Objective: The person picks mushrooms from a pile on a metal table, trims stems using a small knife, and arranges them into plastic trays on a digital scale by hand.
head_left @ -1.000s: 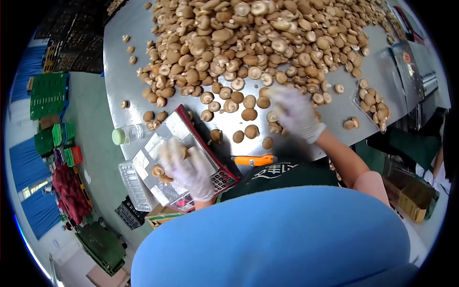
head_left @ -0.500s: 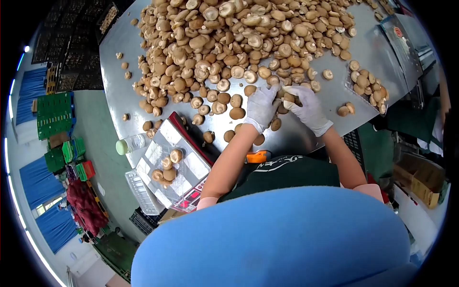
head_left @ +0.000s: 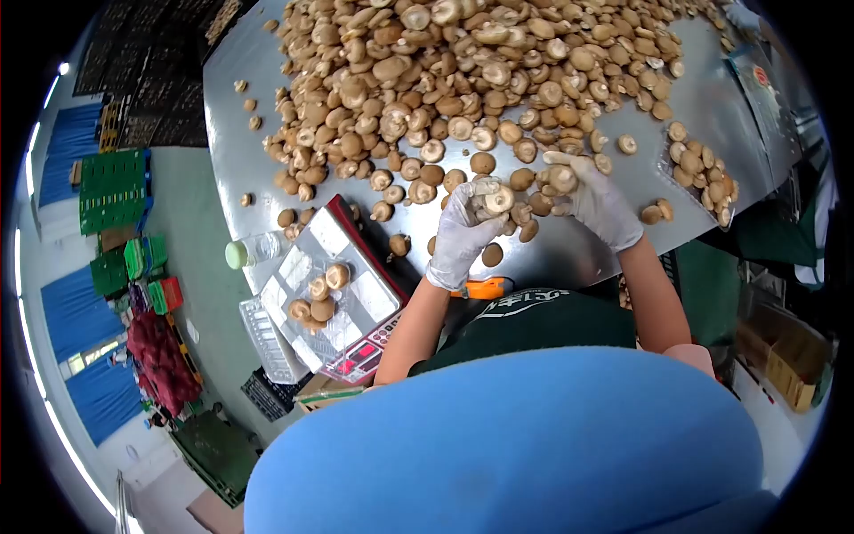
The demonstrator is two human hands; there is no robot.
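Both of my hands wear thin whitish gloves. My left hand [head_left: 464,233] is curled, palm turned up, around a shiitake mushroom [head_left: 498,199] whose pale underside shows. Close on its right, my right hand [head_left: 603,206] grips another shiitake mushroom [head_left: 560,180] between thumb and fingers. Several loose mushrooms lie on the metal table just beneath and between the hands. Beyond them rises a big heap of shiitake mushrooms [head_left: 391,80]. To the left, a digital scale [head_left: 360,351] bears a clear tray with several mushrooms [head_left: 322,309] in it.
A capped bottle [head_left: 253,251] stands left of the scale, and clear empty trays [head_left: 265,343] are stacked beside it. At the right table edge sits a filled clear tray of mushrooms [head_left: 703,173]. An orange-handled tool [head_left: 483,288] lies near my apron. Another person's gloved hand [head_left: 743,16] shows top right.
My left hand has turned from palm down over the mushrooms to palm up, with a mushroom in it. The right hand has shifted slightly, still gripping. The whole view has moved a little.
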